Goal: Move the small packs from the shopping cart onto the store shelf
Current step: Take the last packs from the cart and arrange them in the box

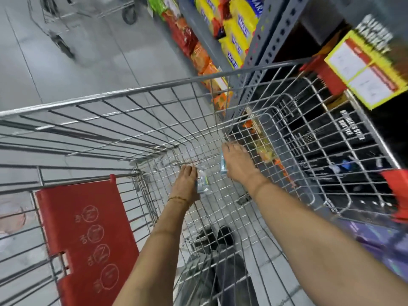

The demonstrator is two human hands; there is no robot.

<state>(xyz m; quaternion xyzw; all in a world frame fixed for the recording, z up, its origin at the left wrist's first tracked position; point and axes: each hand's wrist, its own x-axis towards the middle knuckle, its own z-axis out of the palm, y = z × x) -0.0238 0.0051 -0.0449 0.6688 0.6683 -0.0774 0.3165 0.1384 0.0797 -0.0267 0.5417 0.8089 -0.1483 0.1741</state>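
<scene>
I look down into a wire shopping cart. Both of my arms reach to its mesh floor. My left hand is closed around a small clear and pale-blue pack, which sticks out to the right of my fingers. My right hand grips another small light-blue pack, seen only as a strip at the hand's left edge. The store shelf, a grey perforated steel rack, stands just right of the cart. The picture is blurred by motion.
Yellow biscuit packs and red and orange packs fill the shelf rows. A yellow box and dark cartons sit on the shelf at right. The cart's red child-seat flap is at lower left. Another trolley stands far back on the grey tiled floor.
</scene>
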